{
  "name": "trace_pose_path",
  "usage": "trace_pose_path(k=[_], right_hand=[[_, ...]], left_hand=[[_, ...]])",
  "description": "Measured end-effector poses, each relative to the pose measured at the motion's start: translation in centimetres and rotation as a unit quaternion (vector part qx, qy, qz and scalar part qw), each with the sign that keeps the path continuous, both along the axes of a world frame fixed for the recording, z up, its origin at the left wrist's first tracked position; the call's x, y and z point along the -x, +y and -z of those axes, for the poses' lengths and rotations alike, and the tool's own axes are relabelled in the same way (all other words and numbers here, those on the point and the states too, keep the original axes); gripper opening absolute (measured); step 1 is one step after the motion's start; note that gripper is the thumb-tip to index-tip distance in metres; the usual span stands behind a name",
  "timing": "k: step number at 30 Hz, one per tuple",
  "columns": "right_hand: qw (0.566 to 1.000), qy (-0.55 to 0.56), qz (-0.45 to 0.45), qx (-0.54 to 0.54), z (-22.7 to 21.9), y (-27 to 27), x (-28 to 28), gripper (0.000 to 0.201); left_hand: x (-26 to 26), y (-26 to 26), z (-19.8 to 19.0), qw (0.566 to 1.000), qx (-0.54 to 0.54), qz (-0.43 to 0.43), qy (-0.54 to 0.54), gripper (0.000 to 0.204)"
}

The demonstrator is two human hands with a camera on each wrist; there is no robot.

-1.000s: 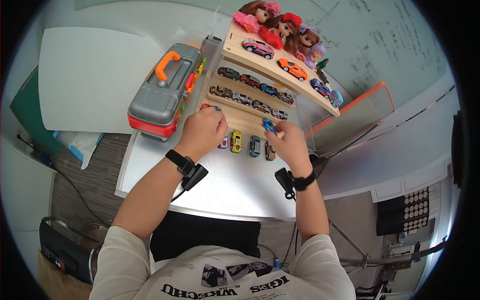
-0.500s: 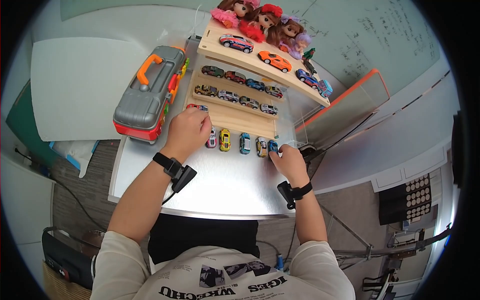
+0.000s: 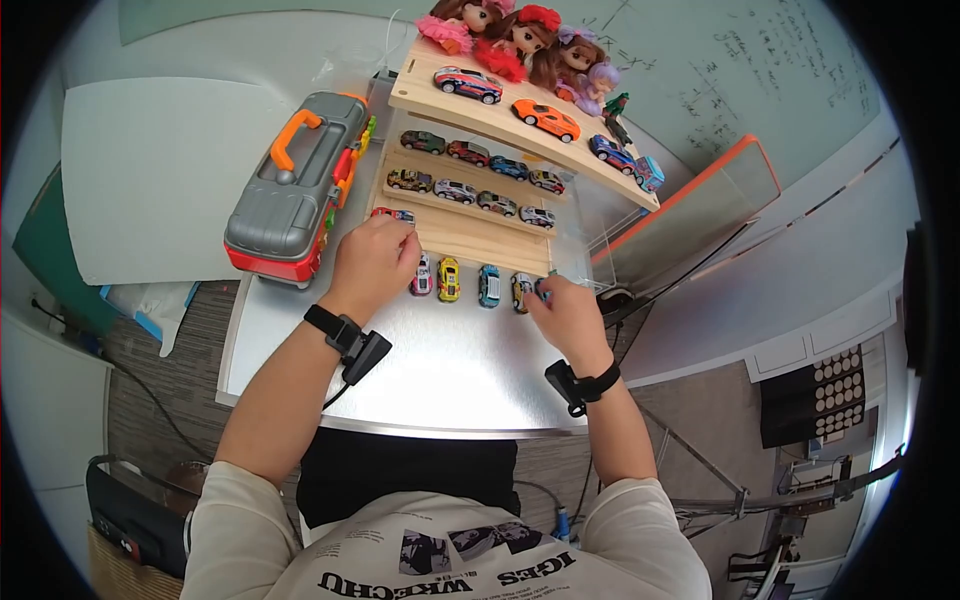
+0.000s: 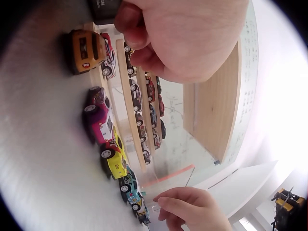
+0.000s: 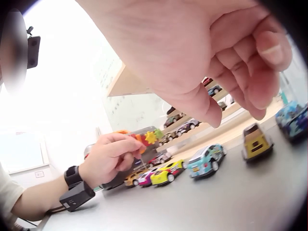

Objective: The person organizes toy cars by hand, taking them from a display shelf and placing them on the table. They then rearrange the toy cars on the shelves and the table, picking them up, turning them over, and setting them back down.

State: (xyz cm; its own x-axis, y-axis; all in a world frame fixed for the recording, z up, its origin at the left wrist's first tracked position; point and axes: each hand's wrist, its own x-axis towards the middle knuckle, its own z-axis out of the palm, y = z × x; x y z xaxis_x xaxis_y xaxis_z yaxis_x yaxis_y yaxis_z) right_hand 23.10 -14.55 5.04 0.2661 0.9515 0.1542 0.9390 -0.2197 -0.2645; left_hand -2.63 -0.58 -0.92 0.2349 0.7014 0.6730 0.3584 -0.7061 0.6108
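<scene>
My left hand (image 3: 375, 262) hovers at the left end of a row of toy cars, fingers loosely curled, holding nothing visible. An orange car (image 4: 88, 51) and a red-white car (image 4: 108, 57) are beside it in the left wrist view. My right hand (image 3: 570, 318) hangs over the row's right end with bent, empty fingers, above a yellow-brown car (image 5: 256, 142) and a blue car (image 5: 292, 120). Between the hands stand a pink-white car (image 3: 421, 275), a yellow car (image 3: 448, 280) and a teal car (image 3: 489, 287).
Behind the row rise wooden shelves (image 3: 470, 240) with several more cars. Larger cars and dolls (image 3: 520, 40) occupy the top board (image 3: 420, 90). A grey toolbox (image 3: 300, 190) with an orange handle stands left. An orange-edged panel (image 3: 700, 215) leans at the right.
My right hand has brought the blue car down from in front of the shelves to the row's right end and let go. It has since shifted slightly left. My left hand stays near the red car.
</scene>
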Motion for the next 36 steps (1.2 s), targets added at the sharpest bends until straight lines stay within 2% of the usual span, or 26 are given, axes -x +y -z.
trace_pose_path(k=[2, 5, 6, 9, 15, 27, 30, 32, 36], right_hand=[[0.996, 0.042, -0.083, -0.01, 0.7, 0.6, 0.9, 0.032], [0.996, 0.006, -0.082, 0.022, 1.7, 1.7, 3.3, 0.037], [0.996, -0.042, -0.062, 0.044, 1.4, 2.1, 4.3, 0.041], [0.994, -0.085, -0.025, 0.064, 2.1, 3.6, 5.3, 0.04], [0.995, -0.074, -0.028, 0.055, 1.4, 4.3, 6.8, 0.037], [0.995, -0.076, -0.04, 0.046, 2.2, 4.5, 6.4, 0.038], [0.996, -0.069, -0.038, 0.049, 2.4, 4.6, 6.0, 0.038], [0.996, -0.069, -0.041, 0.044, 2.6, 4.4, 5.9, 0.038], [0.996, -0.06, -0.033, 0.053, 2.3, 4.4, 6.0, 0.041]], left_hand=[[0.0, 0.0, -0.1, 1.0, -0.003, 0.0, 0.007, 0.008], [0.0, 0.1, 0.0, 1.0, -0.007, 0.0, 0.004, 0.008], [0.1, 0.1, 0.1, 1.0, -0.008, -0.001, 0.005, 0.008], [0.2, 0.1, 0.0, 1.0, -0.012, -0.008, -0.002, 0.008], [0.1, 0.0, 0.0, 1.0, -0.009, -0.012, 0.0, 0.009], [0.0, 0.0, 0.0, 1.0, 0.006, 0.007, 0.009, 0.012], [0.4, -0.3, -0.3, 0.998, 0.004, 0.038, 0.051, 0.021], [0.7, -0.7, -0.8, 0.99, -0.017, 0.049, 0.133, 0.032], [1.1, -1.0, -1.9, 0.978, -0.002, 0.093, 0.188, 0.037]])
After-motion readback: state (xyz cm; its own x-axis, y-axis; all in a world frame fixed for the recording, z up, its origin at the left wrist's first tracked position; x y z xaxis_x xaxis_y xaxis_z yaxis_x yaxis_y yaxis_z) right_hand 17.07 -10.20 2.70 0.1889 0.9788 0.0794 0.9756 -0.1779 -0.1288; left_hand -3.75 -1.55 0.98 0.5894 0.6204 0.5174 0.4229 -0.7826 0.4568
